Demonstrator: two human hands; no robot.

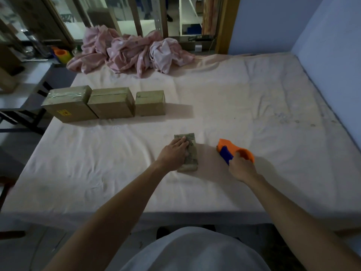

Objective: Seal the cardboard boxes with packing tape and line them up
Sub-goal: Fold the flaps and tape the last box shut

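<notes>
The small box (192,155) lies near the middle of the mattress (254,114), with the left hand (174,153) laid flat on top, fingers fairly straight, pressing down. Just to its right, the right hand (242,169) is wrapped round the orange and blue tape dispenser (230,149), low by the sheet. I'd guess the box is light, stiff and apt to skid or tip on soft bedding (hence the pinning hand), so hold its top or long sides. Three boxes (111,103) stand in a row far left.
</notes>
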